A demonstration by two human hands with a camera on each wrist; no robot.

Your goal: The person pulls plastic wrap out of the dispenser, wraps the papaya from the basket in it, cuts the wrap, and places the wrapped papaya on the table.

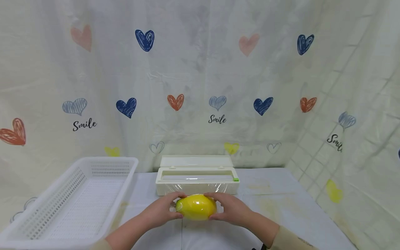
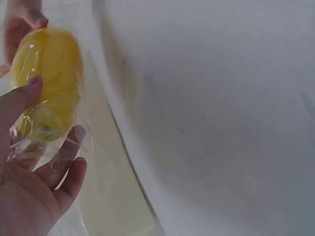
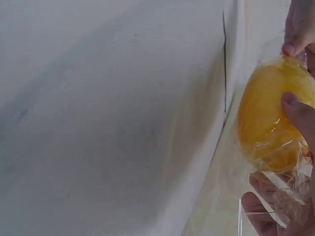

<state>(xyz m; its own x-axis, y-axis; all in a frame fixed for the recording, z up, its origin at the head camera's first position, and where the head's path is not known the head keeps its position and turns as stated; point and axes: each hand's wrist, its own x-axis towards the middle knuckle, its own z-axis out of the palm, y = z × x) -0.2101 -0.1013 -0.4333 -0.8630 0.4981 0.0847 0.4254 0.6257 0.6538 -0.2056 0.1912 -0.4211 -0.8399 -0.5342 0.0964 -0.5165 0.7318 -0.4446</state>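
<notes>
A glossy yellow oval fruit with a green tip (image 1: 197, 207) is wrapped in clear plastic film (image 3: 290, 194), which bunches loosely at both ends. My left hand (image 1: 164, 210) grips the green end between thumb and fingers, with film gathered against its palm in the left wrist view. At the opposite end my right hand (image 1: 229, 210) holds the fruit, its thumb pressed on the yellow side and crumpled film by the fingers. Just behind the fruit stands a white cling film dispenser (image 1: 197, 187), its lid (image 1: 197, 161) raised, with shiny film over its front.
A large white plastic basket (image 1: 129, 187) with slotted walls stands at the left. White cloth (image 1: 265, 208) covers the table. A pale curtain (image 1: 193, 62) printed with hearts hangs behind and along the right side.
</notes>
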